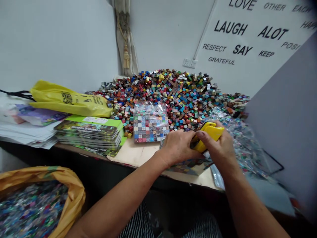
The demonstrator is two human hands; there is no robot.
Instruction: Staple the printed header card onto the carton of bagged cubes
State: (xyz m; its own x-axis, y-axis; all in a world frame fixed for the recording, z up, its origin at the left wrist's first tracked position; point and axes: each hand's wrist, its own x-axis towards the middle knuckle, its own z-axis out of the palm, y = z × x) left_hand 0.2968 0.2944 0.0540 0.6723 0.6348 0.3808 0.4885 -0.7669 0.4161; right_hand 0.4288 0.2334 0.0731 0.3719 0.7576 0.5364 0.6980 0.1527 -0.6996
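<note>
In my right hand is a yellow stapler, its thumb and fingers wrapped round the body. My left hand is closed at the stapler's jaw end, pinching the top of a clear plastic bag of small cubes that stands below both hands near the table's front edge. Its pinched edge is mostly hidden by the fingers. Just left of my left hand stands another clear bag packed with small patterned cubes, upright against a big pile of loose multicoloured cubes.
Clear plastic wrappers heap at the table's right. To the left lie a stack of printed booklets, a yellow drawstring bag and white papers. An orange sack of wrapped pieces stands at lower left. Walls close in behind and right.
</note>
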